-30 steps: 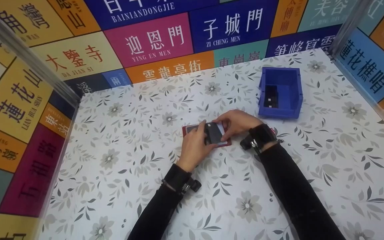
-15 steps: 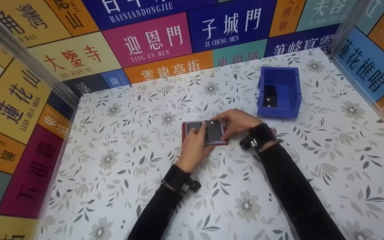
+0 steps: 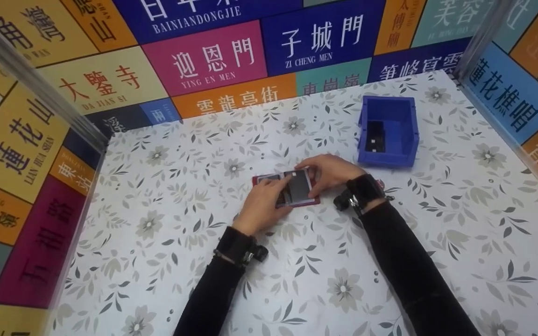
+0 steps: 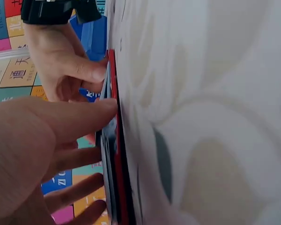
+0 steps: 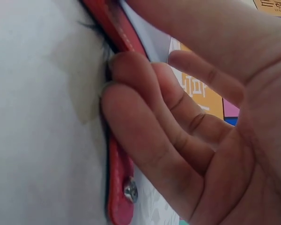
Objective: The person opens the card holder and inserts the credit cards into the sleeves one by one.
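A red wallet [image 3: 315, 201] with dark grey sleeves inside lies unfolded on the table, mid-view in the head view. My left hand [image 3: 263, 203] lies over its left half; in the left wrist view the thumb [image 4: 96, 112] touches the near edge and the other fingers reach straight onto the inner face. My right hand [image 3: 334, 173] grips the right edge. In the right wrist view its bent fingers [image 5: 136, 117] are at the red edge, beside a strap [image 5: 119, 197] with a metal snap. The left fingers and hand hide part of the wallet.
A blue bin [image 3: 404, 135] stands at the back right of the table, with black items [image 3: 374, 136] inside on its left. The table has a floral cover [image 3: 194, 186]. Panels with coloured lettering [image 3: 213, 56] border the back and sides.
My left hand has slid a little to the left, off the wallet's middle, uncovering more of the right sleeve. The right hand stays at the right edge.
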